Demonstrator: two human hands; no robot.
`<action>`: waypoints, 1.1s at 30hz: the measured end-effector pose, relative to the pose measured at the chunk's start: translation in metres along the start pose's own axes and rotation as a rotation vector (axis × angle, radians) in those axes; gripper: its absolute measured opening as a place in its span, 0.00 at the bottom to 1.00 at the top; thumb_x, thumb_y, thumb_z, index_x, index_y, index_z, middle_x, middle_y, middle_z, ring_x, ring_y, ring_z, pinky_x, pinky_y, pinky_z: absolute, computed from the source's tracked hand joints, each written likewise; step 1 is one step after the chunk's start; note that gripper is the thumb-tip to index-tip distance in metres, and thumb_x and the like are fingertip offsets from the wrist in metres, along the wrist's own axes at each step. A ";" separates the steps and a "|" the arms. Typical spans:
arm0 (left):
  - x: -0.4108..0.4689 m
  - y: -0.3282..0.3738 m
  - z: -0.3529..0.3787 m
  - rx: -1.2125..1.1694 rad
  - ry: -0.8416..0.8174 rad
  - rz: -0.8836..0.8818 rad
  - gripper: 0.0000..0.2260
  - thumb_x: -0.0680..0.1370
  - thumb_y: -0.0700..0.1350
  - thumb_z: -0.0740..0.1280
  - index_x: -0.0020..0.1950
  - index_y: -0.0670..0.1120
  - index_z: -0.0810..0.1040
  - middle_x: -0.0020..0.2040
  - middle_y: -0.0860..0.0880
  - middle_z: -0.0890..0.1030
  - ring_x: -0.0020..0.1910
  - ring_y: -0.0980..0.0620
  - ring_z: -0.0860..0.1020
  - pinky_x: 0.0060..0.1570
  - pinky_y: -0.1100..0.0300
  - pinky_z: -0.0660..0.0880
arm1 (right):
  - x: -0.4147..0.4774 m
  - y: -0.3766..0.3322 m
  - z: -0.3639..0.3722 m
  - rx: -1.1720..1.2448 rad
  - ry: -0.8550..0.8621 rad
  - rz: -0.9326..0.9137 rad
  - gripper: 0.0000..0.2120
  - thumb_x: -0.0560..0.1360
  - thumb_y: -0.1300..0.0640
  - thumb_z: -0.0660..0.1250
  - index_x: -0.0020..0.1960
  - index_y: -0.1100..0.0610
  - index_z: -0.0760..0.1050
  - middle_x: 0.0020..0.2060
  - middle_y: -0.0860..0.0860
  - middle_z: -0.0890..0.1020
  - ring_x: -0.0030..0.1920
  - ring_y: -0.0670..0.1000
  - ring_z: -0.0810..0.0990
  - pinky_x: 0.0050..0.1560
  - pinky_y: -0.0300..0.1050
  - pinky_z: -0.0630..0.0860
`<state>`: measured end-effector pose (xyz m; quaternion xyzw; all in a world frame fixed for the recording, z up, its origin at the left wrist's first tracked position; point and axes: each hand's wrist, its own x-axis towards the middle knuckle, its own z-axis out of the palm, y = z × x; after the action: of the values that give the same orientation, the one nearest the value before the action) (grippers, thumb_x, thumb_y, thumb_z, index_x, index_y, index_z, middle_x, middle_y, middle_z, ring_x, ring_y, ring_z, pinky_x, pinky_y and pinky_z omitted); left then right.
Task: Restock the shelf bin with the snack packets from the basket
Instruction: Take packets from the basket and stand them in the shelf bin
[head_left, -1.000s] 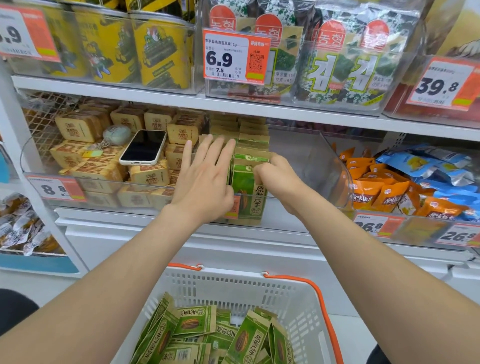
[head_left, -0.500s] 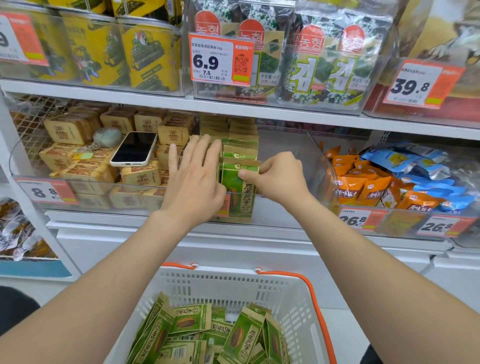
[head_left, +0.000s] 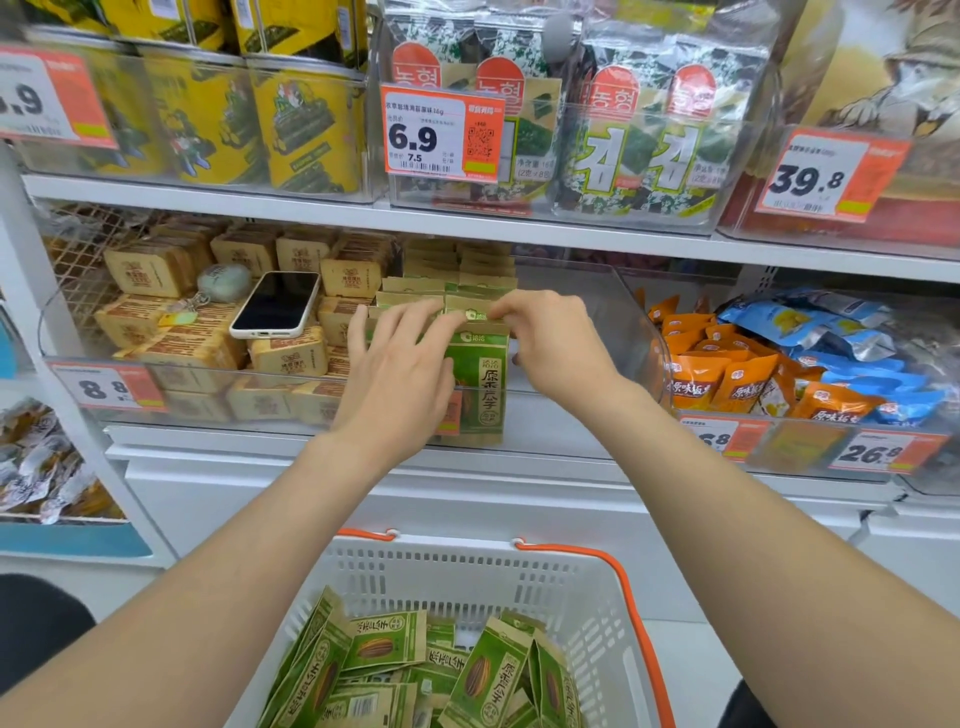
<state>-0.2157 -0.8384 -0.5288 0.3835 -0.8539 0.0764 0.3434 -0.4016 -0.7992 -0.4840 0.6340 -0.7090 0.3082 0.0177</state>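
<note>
Bright, even light comes from overhead, and it grows dimmer deep beyond the fingers (head_left: 387, 325) of the left hand (head_left: 395, 379). Pale sheen lies on the clear bin wall (head_left: 597, 312) right of the fingers. Far up-left of them a price tag (head_left: 47, 98) smears, possibly motion blur. Straight lines bow toward the edges.

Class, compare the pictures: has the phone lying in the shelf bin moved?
No. The phone lies on the same tan packets, its top left corner beside the round charm, left of the green packets that the right hand pinches.
</note>
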 end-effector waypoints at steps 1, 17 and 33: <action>0.000 -0.001 0.001 -0.002 0.006 0.003 0.21 0.81 0.43 0.67 0.74 0.53 0.72 0.73 0.50 0.73 0.72 0.45 0.70 0.77 0.34 0.56 | 0.005 0.003 -0.002 -0.001 -0.018 -0.008 0.14 0.83 0.61 0.63 0.60 0.49 0.84 0.54 0.53 0.86 0.51 0.60 0.85 0.55 0.57 0.81; -0.001 0.000 0.016 -0.048 0.085 0.019 0.23 0.81 0.44 0.68 0.76 0.50 0.74 0.79 0.51 0.71 0.74 0.43 0.70 0.78 0.29 0.53 | 0.021 0.023 0.011 0.106 0.040 0.044 0.07 0.81 0.59 0.66 0.46 0.49 0.76 0.38 0.44 0.81 0.53 0.58 0.77 0.50 0.47 0.63; 0.002 0.011 0.016 0.117 0.007 0.033 0.20 0.84 0.46 0.63 0.77 0.52 0.69 0.74 0.50 0.73 0.76 0.41 0.67 0.75 0.23 0.49 | 0.004 0.024 0.004 0.205 -0.091 -0.040 0.20 0.74 0.67 0.60 0.54 0.43 0.76 0.46 0.44 0.86 0.55 0.52 0.83 0.63 0.51 0.75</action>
<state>-0.2329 -0.8383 -0.5377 0.3883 -0.8530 0.1332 0.3222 -0.4226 -0.8045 -0.4960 0.6596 -0.6612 0.3497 -0.0732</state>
